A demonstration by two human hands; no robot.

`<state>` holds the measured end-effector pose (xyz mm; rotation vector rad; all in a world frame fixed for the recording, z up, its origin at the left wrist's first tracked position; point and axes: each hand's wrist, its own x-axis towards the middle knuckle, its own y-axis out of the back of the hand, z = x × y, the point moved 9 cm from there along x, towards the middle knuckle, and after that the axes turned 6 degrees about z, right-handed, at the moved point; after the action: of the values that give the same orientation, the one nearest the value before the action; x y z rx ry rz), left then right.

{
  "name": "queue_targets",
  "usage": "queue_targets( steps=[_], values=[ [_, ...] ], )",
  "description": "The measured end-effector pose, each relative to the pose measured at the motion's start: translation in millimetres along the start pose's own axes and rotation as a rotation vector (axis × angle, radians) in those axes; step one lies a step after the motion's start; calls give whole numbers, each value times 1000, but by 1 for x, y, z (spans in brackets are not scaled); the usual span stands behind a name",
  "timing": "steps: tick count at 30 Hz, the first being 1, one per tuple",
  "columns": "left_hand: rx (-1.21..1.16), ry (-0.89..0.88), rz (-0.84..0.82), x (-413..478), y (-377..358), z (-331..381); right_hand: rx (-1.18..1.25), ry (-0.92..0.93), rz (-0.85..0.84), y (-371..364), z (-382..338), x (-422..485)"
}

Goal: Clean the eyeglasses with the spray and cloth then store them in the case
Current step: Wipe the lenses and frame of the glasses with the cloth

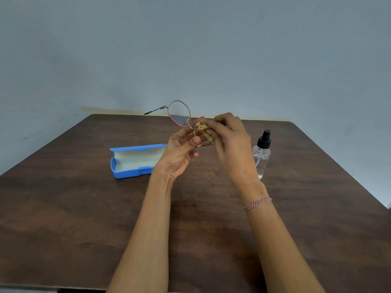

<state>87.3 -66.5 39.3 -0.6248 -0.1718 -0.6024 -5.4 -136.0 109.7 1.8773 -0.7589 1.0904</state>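
Observation:
Pink-rimmed eyeglasses (179, 113) are held up above the table, one lens sticking up and to the left with its temple arm pointing left. My left hand (181, 152) pinches the frame near the other lens from below. My right hand (229, 138) grips a bunched tan cloth (204, 132) against that lower lens, which is mostly hidden by cloth and fingers. An open blue case (133, 160) with a pale lining lies on the table left of my hands. A clear spray bottle (262, 154) with a black nozzle stands upright just right of my right hand.
The dark wooden table (84, 208) reaches a grey wall at the back; its right corner falls away at the right edge of view. Both forearms stretch over the near half of the table.

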Motion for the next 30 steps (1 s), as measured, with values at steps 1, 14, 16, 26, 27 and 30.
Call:
queue_targets(
  steps=[1,14,16,26,27,30],
  values=[
    [-3,-7,4,0,0,1,6,3,-5,0,0,0],
    [20,-35,52,-3,6,8,-15,18,-49,1,5,4],
    [30,-15,39,-4,2,5,-27,14,-9,3,0,3],
    [-89,-48,3,-3,1,11,192,82,-168,-3,-7,1],
    [-90,-44,15,-3,2,10,195,70,-170,-2,-4,2],
    [-83,-50,55,-3,7,10,165,38,-141,1,2,3]
  ],
)
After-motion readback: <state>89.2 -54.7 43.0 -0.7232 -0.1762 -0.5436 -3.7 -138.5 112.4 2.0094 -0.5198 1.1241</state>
